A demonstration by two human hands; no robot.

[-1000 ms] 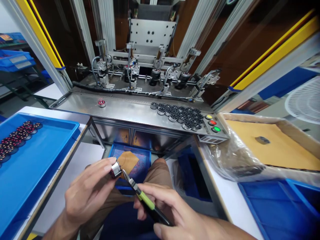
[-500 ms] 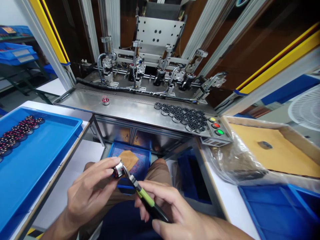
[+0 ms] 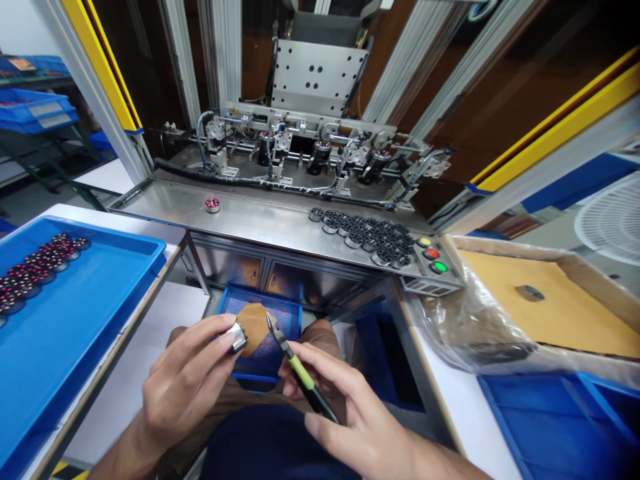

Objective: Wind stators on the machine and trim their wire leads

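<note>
My left hand (image 3: pixel 187 377) pinches a small round motor stator (image 3: pixel 239 338), its silvery side facing the camera; my fingers cover part of it. In my right hand (image 3: pixel 345 400) is a pair of cutting pliers (image 3: pixel 299 372) with green-and-black handles. Their jaws point up and stand a little to the right of the stator, apart from it. Below both hands lies a blue bin (image 3: pixel 295 320) on the floor, with a brown paper (image 3: pixel 256 323) and reddish scraps inside.
A winding machine (image 3: pixel 320 80) stands ahead. On its metal ledge (image 3: pixel 260 220) sit one red-wound stator (image 3: pixel 213 205) and several dark stators (image 3: pixel 370 233), beside coloured buttons (image 3: pixel 433 254). The left blue tray (image 3: pixel 100 293) holds several wound stators (image 3: pixel 43 267). At right is a plastic-lined box (image 3: pixel 500 280).
The pliers have pulled away from the stator, to the right and upward. My left hand has turned the stator slightly. Upper parts on the machine have swung down.
</note>
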